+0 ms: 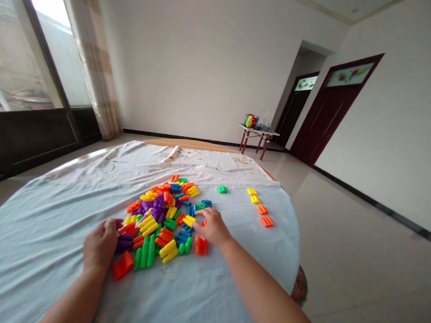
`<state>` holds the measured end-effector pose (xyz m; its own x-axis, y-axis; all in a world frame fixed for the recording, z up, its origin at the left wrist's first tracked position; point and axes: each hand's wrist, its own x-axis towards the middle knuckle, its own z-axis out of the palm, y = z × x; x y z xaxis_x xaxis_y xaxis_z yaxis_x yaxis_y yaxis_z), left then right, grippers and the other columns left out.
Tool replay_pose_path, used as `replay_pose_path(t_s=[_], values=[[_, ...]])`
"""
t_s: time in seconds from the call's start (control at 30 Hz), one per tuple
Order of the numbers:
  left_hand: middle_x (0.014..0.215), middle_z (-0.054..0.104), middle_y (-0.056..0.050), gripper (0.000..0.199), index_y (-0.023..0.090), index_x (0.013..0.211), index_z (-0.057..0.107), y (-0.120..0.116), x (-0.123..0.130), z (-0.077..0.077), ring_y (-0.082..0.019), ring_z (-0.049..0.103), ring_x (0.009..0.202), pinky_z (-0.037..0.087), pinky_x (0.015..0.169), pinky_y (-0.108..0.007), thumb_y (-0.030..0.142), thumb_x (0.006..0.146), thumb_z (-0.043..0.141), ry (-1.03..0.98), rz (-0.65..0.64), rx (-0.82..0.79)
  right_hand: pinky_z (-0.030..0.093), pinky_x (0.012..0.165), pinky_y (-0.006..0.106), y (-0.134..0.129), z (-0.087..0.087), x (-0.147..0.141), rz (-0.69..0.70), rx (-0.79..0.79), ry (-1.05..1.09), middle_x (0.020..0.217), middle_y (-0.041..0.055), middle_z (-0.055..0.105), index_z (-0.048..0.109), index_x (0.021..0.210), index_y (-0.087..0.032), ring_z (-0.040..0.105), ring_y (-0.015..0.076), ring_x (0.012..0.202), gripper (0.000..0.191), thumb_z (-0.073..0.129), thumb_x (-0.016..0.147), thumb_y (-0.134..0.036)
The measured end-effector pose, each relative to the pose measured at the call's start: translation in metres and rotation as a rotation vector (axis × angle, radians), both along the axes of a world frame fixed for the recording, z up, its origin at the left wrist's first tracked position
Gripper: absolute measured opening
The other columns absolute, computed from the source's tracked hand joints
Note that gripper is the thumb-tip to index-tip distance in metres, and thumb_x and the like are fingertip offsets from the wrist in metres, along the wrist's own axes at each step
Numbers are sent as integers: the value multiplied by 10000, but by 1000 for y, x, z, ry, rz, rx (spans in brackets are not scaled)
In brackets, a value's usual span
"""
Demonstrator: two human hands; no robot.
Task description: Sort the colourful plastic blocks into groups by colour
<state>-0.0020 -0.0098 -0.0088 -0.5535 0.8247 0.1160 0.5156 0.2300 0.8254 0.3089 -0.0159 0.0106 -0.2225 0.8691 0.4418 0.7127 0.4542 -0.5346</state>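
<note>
A heap of plastic building blocks (156,211) in red-orange, yellow, green, blue and purple lies on the cloth, each shaped like joined rounded bars. At the heap's left edge is my left hand (100,243), loosely curved and holding nothing that I can see. Its fingertips are close to a purple block (124,243) and an orange block (128,228). On the right side my right hand (214,226) reaches in with thumb and forefinger apart, near a yellow block (189,220). Part of an orange block (203,223) shows beside its thumb. Nearer me lie a green block (145,253) and a red block (123,266).
A wrinkled light-blue cloth (55,230) covers the round table. Towards its right edge, yellow and orange blocks (262,209) stand in a column, with a green block (223,189) to their left. A small side table (259,130) with bags stands by the far wall.
</note>
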Motion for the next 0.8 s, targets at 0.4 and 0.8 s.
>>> replay_pose_path(t_s=[0.4, 0.8], values=[[813, 681, -44, 393, 208, 847, 663, -1, 1, -2, -209, 604, 765, 412, 631, -299, 422, 787, 339, 14, -19, 1, 348, 865, 328, -7, -3, -14, 58, -129, -103, 992, 20, 667, 658, 1016, -253, 555, 203, 1006, 338, 718, 696, -343], [806, 679, -46, 372, 218, 797, 648, -4, 7, 3, -211, 603, 788, 407, 643, -297, 414, 789, 333, 19, -30, 3, 341, 883, 317, 1, 5, -42, 87, -99, -102, 988, 8, 681, 678, 937, -242, 566, 182, 986, 175, 647, 766, -254]])
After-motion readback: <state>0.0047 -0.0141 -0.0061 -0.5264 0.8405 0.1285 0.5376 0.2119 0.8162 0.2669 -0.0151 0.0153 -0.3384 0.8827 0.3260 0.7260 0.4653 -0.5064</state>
